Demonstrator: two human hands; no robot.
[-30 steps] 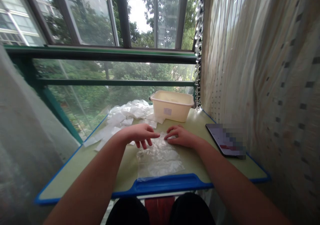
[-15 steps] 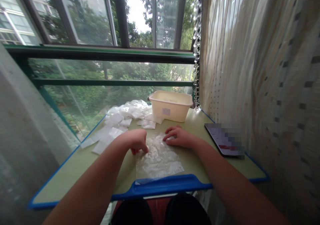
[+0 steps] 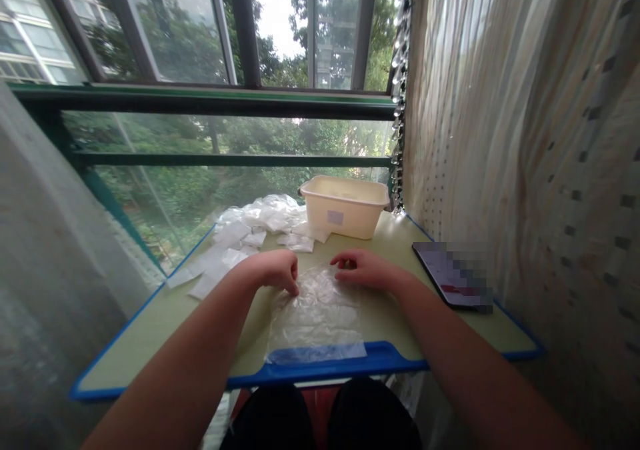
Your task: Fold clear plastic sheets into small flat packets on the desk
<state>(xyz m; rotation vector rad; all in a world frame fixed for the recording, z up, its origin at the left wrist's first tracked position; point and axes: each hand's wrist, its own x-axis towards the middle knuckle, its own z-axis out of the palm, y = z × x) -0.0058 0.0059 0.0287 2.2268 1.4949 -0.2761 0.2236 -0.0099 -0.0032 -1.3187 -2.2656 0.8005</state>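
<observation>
A clear, crinkled plastic bag (image 3: 317,323) lies spread flat on the table before me, its near edge overlapping the blue front rim. My left hand (image 3: 281,271) is closed at the bag's upper left, with fingers curled under and the thumb side down on the plastic. Over the bag's upper right edge is my right hand (image 3: 364,270), its fingers loosely bent and apart, holding nothing; whether its fingertips touch the bag I cannot tell.
Behind my left hand lies a heap of white and clear plastic bags (image 3: 265,215). A cream plastic basin (image 3: 345,220) with a small label stands at the back. On the right is a tablet-like dark device (image 3: 450,283). Blue edging rims the table (image 3: 145,363); a curtain (image 3: 500,137) hangs on the right.
The bag lies flatter and its near edge reaches further right along the blue rim. My right hand has shifted slightly right, its fingers lifted a little. My left hand stays at the bag's left side.
</observation>
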